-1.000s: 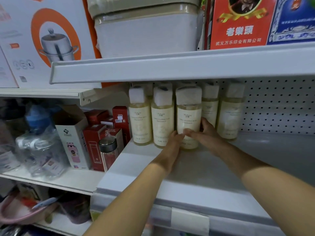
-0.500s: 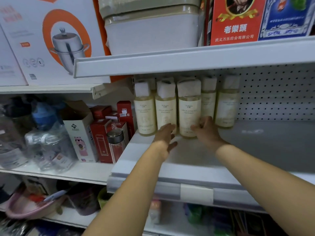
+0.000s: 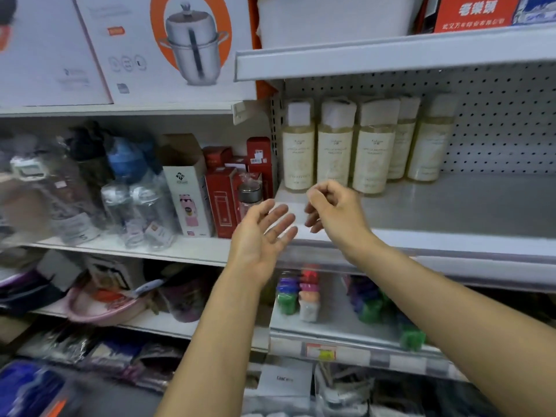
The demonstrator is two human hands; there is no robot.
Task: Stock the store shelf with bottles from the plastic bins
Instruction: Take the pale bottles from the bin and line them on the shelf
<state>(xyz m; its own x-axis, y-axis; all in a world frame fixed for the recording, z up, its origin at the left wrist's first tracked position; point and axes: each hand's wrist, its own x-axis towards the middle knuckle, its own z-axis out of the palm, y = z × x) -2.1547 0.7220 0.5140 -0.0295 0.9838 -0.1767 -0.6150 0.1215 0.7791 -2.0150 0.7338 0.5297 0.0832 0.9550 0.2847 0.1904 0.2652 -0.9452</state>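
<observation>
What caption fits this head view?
Left hand and right hand, both empty, hover before a shelf where pale bottles stand at the back.

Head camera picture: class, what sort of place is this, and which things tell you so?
Most likely a general store aisle: identical cream bottles lined up on a pegboard-backed shelf, a boxed steamer pot nearby, and a price tag below.

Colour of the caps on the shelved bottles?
White caps, on pale yellow bottles with cream labels. Only the head view shows them.
</observation>
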